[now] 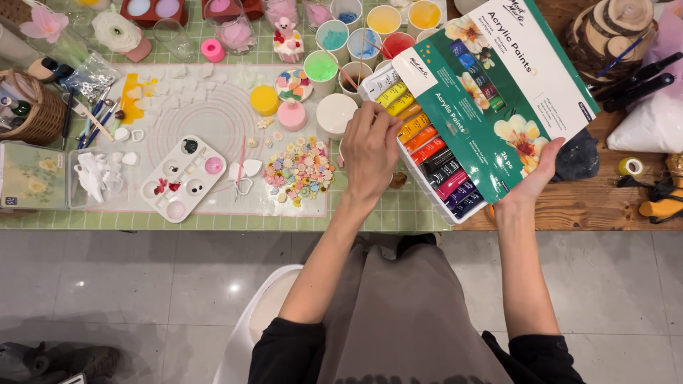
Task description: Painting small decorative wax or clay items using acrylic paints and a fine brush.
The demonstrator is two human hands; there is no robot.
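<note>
Green cardboard fronts the paint set, which your right hand grips from below at its near right corner. The tube row runs diagonally, far-left to near-right; your left hand is nearer, fingers pinching its far-left tubes.

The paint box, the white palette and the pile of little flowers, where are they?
paint box [491, 107], head view, on its green lid.
white palette [183, 178], head view, on the middle of the tray between its wells.
pile of little flowers [302, 173], head view, on the middle of the heap.
</note>
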